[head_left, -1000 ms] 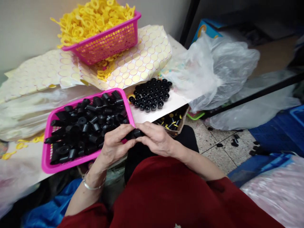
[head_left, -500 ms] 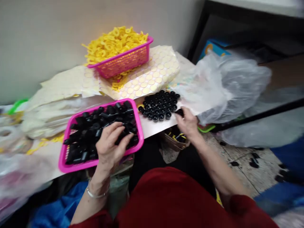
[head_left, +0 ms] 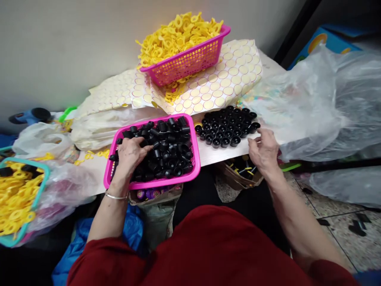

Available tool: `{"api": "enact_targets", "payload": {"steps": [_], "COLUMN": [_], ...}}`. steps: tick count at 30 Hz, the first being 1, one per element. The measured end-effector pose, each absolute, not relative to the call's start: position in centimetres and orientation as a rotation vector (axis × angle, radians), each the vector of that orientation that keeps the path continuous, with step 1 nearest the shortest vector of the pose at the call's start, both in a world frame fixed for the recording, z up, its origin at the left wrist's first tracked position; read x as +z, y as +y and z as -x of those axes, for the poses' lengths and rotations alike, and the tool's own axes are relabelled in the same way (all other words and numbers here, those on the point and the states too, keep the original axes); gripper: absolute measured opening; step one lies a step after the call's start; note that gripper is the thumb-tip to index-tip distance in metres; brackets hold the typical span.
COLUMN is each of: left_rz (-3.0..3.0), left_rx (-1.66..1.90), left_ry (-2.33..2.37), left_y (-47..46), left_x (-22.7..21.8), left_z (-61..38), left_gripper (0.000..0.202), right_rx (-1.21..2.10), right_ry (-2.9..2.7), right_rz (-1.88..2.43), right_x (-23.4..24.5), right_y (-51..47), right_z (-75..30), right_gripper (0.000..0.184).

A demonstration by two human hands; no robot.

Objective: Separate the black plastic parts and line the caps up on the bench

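My left hand [head_left: 131, 154] is inside a pink basket [head_left: 195, 161] heaped with small black plastic caps [head_left: 166, 149]. Its fingers are bent with thumb and fingertips apart, touching the caps; I see nothing held between them. To the right, several black caps [head_left: 222, 129] stand close together in rows on the white table, hollow ends up. My right hand [head_left: 264, 149] is beside the right end of this group, with thumb and forefinger apart. Its forefinger is close to the outermost cap [head_left: 255, 127]; whether it touches is hard to tell.
Behind stands a pink basket [head_left: 190, 70] of yellow plastic pieces [head_left: 181, 37] on sheets of round stickers [head_left: 205, 93]. A teal basket [head_left: 44, 186] of yellow pieces is at left. Plastic bags [head_left: 309, 91] lie at right. Below the table edge is a box [head_left: 238, 178] of black and yellow parts.
My right hand has let go of a black cap, which now stands at the right end of the group. My left hand has shifted toward the left in the basket. The view has turned left.
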State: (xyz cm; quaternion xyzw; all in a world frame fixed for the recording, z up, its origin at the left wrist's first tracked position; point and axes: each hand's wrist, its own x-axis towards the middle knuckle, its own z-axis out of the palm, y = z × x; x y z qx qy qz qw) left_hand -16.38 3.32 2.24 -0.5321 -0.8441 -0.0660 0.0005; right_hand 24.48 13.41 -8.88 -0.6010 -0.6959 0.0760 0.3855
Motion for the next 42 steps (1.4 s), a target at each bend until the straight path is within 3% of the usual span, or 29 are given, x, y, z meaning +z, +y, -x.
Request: {"api": "enact_targets", "payload": {"steps": [4,7,11,14,16,18,22,27,30,32,36,39,42], "left_rz": [1.567,1.481,1.345,1.328,1.355,1.357,1.336,1.333,1.507,1.643,1.744,1.943,1.990], "left_rx": [-0.196,-0.471,-1.600,-2.440,-2.750,-2.915,-3.085,-3.214,-3.053,-2.696,-1.544,-0.624,-0.146], "left_ry": [-2.700,-2.731,-2.700,-2.559,-2.594,-2.648,-2.640,-2.610,-2.649,-2.630,-2.447,-2.507,-2.631], "left_y": [3.8,3.5,2.1,1.1,0.6,0.5,0.9,0.5,0.2,0.5,2.1,3.7,4.8], "left_x": [2.6,2.4,2.9,3.6,3.7,3.3,1.8,0.8,1.1,1.5,2.0,1.8,1.3], "left_z": [16.7,17.5,16.3,13.3,11.0,9.0,6.8,5.5,5.5,6.4,10.5,13.0,14.0], "left_gripper": [0.031,0.032,0.029,0.024,0.024,0.024,0.025,0.030,0.031,0.029,0.016,0.020,0.026], "right_rx": [0.255,0.329,0.651,1.108,1.383,1.507,1.320,0.929,0.821,0.801,0.845,0.955,0.996], "right_ry": [-1.833,-1.841,-1.785,-1.692,-1.601,-1.520,-1.517,-1.695,-1.728,-1.716,-1.728,-1.728,-1.724], "right_rz": [1.284,1.123,0.881,0.687,0.604,0.535,0.487,0.410,0.359,0.400,0.575,0.704,0.767], "right_x": [-8.0,-6.4,-3.3,-1.1,-0.2,0.3,0.0,-0.6,-0.6,-0.6,-1.2,-2.0,-2.7], "right_y": [10.0,8.5,6.5,4.9,4.1,3.6,3.4,3.4,3.4,3.5,3.7,3.6,3.3], "right_z": [-22.5,-20.4,-16.5,-12.8,-10.5,-8.8,-8.1,-9.3,-9.9,-10.5,-12.6,-14.0,-14.6], "right_gripper": [0.025,0.017,0.015,0.027,0.041,0.043,0.028,0.036,0.036,0.034,0.026,0.026,0.022]}}
